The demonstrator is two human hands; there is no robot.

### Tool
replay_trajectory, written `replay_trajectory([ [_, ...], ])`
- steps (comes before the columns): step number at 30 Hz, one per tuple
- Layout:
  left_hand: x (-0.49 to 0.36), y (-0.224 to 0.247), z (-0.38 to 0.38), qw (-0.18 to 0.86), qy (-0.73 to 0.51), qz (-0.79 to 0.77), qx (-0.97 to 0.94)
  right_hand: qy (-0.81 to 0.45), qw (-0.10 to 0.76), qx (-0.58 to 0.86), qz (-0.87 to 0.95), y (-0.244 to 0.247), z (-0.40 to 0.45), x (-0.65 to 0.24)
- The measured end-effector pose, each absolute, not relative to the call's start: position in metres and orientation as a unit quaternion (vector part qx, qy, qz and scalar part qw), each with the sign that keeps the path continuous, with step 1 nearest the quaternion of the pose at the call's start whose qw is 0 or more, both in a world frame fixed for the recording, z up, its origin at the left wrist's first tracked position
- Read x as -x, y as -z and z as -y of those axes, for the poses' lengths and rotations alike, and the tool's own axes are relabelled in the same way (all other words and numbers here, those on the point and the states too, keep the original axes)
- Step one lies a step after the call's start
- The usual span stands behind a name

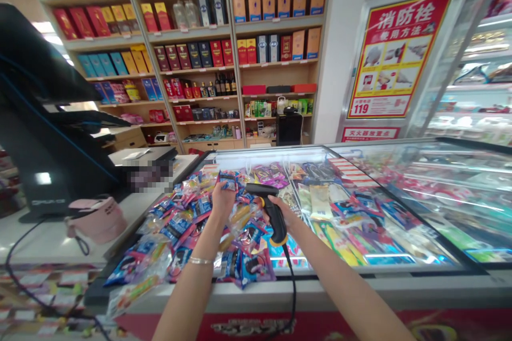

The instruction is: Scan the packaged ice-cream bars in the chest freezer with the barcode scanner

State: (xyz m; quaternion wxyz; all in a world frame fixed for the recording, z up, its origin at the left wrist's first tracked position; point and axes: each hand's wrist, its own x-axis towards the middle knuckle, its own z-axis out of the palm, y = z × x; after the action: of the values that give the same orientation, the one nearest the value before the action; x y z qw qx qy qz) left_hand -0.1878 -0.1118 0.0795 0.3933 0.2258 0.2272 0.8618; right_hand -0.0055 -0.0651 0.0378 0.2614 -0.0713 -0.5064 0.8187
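Note:
My left hand (223, 200) is raised and shut on a small blue wrapped packet (228, 180), holding it up above a heap of wrapped frozen-treat packets (180, 229). My right hand (277, 212) grips a black handheld barcode scanner (272, 212) with yellow trim, its head pointing left towards the packet and a little below it. A black cable (291, 277) hangs from the scanner's butt. The heap lies on the glass lid of a chest freezer (384, 192), under both hands. A bracelet circles my left wrist.
A black checkout monitor (40, 117) and a pink bag (96, 221) stand on the white counter (48, 240) at left. Shelves of boxed liquor (188, 58) fill the back wall. A red fire-hydrant instruction poster (400, 56) hangs at right, beside a display fridge (472, 85).

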Motion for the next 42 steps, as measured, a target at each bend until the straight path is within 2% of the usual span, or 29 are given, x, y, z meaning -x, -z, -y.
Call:
replay_trajectory([
  [12,0.191,-0.074,0.108,0.365,-0.857,-0.246,-0.267,-0.839,0.264,0.071,0.471,-0.037,0.065,0.006],
  [23,0.193,-0.077,0.112,0.443,-0.838,-0.210,-0.239,-0.859,0.253,0.091,0.435,-0.041,0.060,0.003],
  [27,0.188,-0.090,0.112,0.476,-0.802,-0.307,-0.188,-0.867,0.300,0.104,0.383,-0.060,0.058,-0.011],
  [32,0.148,-0.097,0.102,0.428,-0.729,-0.478,-0.238,-0.859,0.374,0.096,0.335,-0.080,0.055,-0.070],
  [37,0.068,-0.088,0.079,0.426,-0.686,-0.501,-0.311,-0.797,0.479,0.154,0.334,-0.078,0.058,-0.164],
  [42,-0.018,-0.071,0.057,0.408,-0.605,-0.523,-0.440,-0.741,0.541,0.254,0.306,-0.059,0.065,-0.257],
])
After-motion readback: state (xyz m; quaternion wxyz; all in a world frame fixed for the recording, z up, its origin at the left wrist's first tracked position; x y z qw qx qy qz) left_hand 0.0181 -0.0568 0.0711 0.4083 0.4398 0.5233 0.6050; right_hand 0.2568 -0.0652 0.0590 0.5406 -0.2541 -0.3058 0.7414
